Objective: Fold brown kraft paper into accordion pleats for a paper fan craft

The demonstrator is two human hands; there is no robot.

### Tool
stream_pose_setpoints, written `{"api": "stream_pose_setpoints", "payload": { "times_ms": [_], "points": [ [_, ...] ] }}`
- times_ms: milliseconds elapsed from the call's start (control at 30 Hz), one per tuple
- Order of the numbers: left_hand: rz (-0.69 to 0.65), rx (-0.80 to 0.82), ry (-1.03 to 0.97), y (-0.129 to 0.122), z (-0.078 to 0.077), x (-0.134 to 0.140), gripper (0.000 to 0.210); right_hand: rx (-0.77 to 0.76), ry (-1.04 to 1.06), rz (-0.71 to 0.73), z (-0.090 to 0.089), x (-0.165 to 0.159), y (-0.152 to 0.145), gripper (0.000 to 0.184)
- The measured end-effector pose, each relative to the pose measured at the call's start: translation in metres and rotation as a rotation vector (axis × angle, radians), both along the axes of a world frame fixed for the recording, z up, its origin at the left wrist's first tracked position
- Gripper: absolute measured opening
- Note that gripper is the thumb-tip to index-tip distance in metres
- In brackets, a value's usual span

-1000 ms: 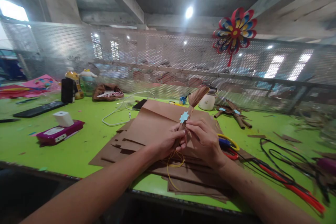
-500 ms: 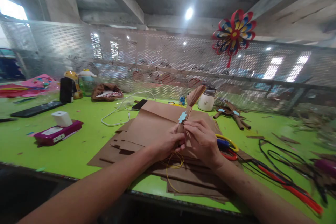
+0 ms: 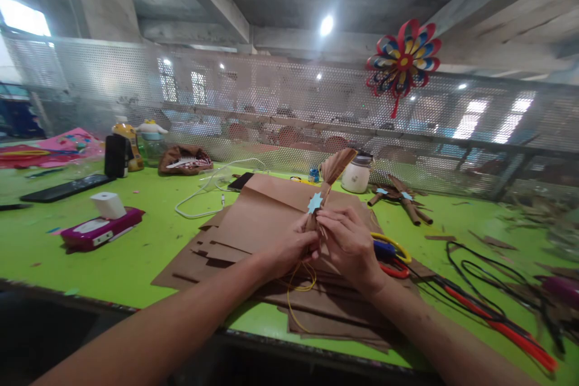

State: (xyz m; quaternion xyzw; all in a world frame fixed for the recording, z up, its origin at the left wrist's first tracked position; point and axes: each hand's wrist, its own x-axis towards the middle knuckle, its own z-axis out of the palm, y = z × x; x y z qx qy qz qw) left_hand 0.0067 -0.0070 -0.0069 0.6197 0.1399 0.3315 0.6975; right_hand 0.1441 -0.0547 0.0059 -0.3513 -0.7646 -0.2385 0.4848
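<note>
A brown paper craft piece (image 3: 336, 167), fanned out and pleated at its top, stands tilted between my hands. A light blue paper star (image 3: 315, 202) sits on its narrow middle. My left hand (image 3: 296, 246) is closed round the lower part of the piece. From the right, my right hand (image 3: 350, 241) pinches it just below the star, fingertips pressed together. Yellow string (image 3: 302, 286) hangs in loops under my hands. Beneath them lies a stack of brown paper sheets (image 3: 266, 208). What exactly sits between the right fingertips is hidden.
Scissors with yellow and red handles (image 3: 400, 247) lie right of the stack. A red-handled tool with black cord (image 3: 511, 329) is farther right. Similar brown paper pieces (image 3: 400, 196) lie behind. A white jar (image 3: 356, 175), purple pack (image 3: 102, 229) and black phone (image 3: 67, 187) also stand or lie around.
Almost nothing differs. My hands keep the same grip on the paper piece, and the whole view has shifted very slightly.
</note>
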Motion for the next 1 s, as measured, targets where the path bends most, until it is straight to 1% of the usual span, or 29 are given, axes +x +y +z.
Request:
{"api": "stream_pose_setpoints", "payload": {
  "times_ms": [167,467,800,1000],
  "points": [
    [-0.003,-0.016,0.003,-0.0012,0.0008,-0.0005,0.022,-0.004,-0.012,-0.009,-0.0013,0.0000,-0.0001,0.028],
    [0.052,-0.072,0.038,-0.0032,0.0035,-0.0001,0.028,-0.015,-0.007,-0.014,-0.0019,-0.0008,0.0001,0.026],
    [-0.008,-0.033,-0.029,-0.0008,-0.0009,0.0001,0.020,-0.005,-0.014,-0.020,-0.0022,-0.0005,0.0004,0.026],
    [-0.010,-0.041,-0.033,-0.0021,-0.0005,0.0000,0.023,-0.007,-0.017,-0.022,-0.0030,-0.0003,0.0016,0.026]
  ]
}}
